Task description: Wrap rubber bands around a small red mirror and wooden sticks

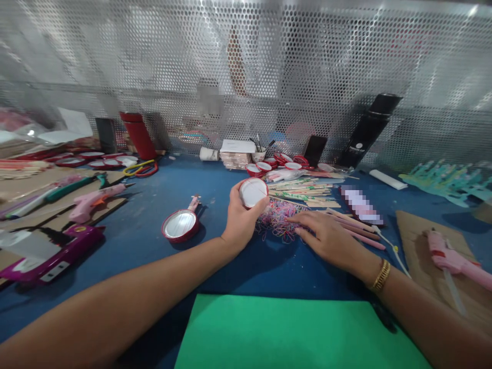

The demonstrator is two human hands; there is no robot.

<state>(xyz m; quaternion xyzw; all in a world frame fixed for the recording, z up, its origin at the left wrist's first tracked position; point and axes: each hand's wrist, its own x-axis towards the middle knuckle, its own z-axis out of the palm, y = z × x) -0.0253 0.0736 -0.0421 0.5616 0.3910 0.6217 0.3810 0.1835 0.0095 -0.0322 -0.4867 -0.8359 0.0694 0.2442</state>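
My left hand [240, 220] is closed on a round, shallow lid [253, 192] with a white inner face and a red rim, tilted toward me. My right hand [326, 238] reaches over a tangled pile of multicoloured thread [282, 218], its fingertips touching the strands and a gap showing between thumb and forefinger. A similar red-rimmed lid [179, 225] with a small stick-like handle lies on the blue table to the left. Behind the pile are several printed flat sticks [303, 188]; pink and brown rods [359, 228] lie beside my right hand.
A green sheet [300, 333] lies in front of me. Pink glue guns sit at left [90, 202] and right [449, 251], with a purple power strip [57, 256] nearby. Bottles, red [138, 136] and black [367, 133], stand before a perforated metal screen [172, 61]. A phone [361, 205] lies right.
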